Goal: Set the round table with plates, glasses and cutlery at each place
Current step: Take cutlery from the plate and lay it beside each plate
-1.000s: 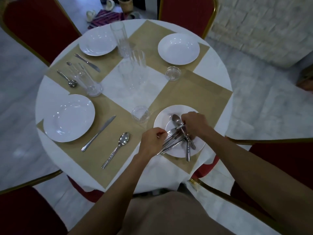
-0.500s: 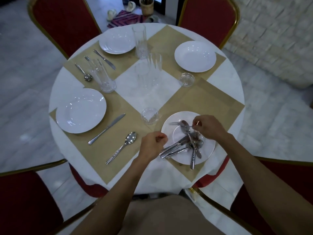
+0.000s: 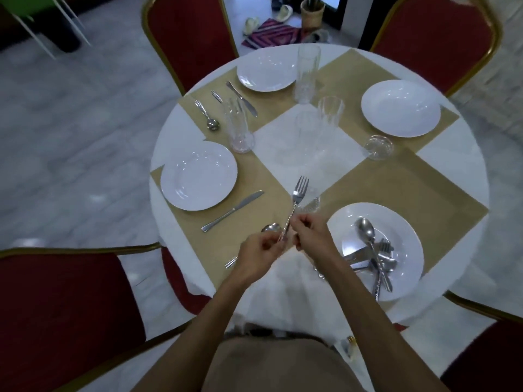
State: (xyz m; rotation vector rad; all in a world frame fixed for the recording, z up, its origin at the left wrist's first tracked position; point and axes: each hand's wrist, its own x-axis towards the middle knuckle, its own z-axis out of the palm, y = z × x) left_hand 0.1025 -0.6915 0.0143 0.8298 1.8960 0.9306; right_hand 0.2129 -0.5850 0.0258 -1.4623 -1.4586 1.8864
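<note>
A steel fork (image 3: 297, 198) points away from me above the near left placemat. My left hand (image 3: 259, 254) pinches the end of its handle, and my right hand (image 3: 310, 236) grips the handle just above. The near right plate (image 3: 402, 219) holds a pile of spare cutlery (image 3: 373, 256). On the near left placemat lie a knife (image 3: 232, 211) and a spoon (image 3: 270, 228), the spoon partly hidden by my left hand, beside a white plate (image 3: 199, 175). Two more plates, one at the far left (image 3: 266, 73) and one at the far right (image 3: 400, 108), sit across the table.
Tall glasses (image 3: 307, 73) stand near the middle, one (image 3: 238, 127) by the left plate, and short tumblers (image 3: 377, 147) by the right placemats. A knife, fork and spoon (image 3: 208, 116) lie at the far left setting. Red chairs (image 3: 189, 38) ring the table (image 3: 452, 165).
Both hands left the cutlery pile on the near right plate and moved left, lifting one fork out over the near left placemat. The camera view shifted right.
</note>
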